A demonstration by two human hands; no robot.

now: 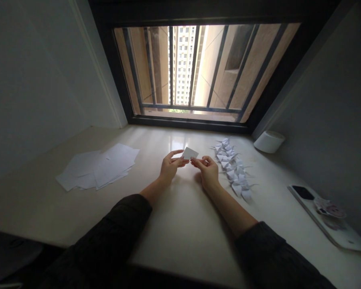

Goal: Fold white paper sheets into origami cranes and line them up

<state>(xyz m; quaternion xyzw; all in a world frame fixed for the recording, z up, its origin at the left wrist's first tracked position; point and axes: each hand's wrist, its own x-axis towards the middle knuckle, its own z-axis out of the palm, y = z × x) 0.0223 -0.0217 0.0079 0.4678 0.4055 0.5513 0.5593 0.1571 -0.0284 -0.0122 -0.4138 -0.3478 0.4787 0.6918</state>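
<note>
Head view: what is in the hands?

— Small white paper [190, 153], four-cornered, held above the middle of a pale counter [180, 228]. Number of layers: cannot tell.

— Left hand?

— Left hand [169, 166] partly closed, thumb and fingertips gripping the paper's left side; index finger stretched out along the far side.

— And the right?

— Right hand [209, 170] pinches the near right edge, thumb against fingertips, other fingers loosely curled. The two hands sit close together, fingertips nearly meeting at the near edge. Dark sleeves [267, 249] on both forearms.

— Left of the hands?

— White sheets [116, 162], loosely overlapping, lying flat, well apart from the left hand.

— Right side?

— Folded paper figures [233, 170], pointed, crowded in a slanting band near the right hand. Count uncertain; they overlap. Farther right, a white roll [269, 141] by the wall; nearer, a pale phone [345, 237], back up, round ornament [330, 208] on it.

— Behind?

— Dark-framed window [192, 72], barred, tall building outside.
</note>
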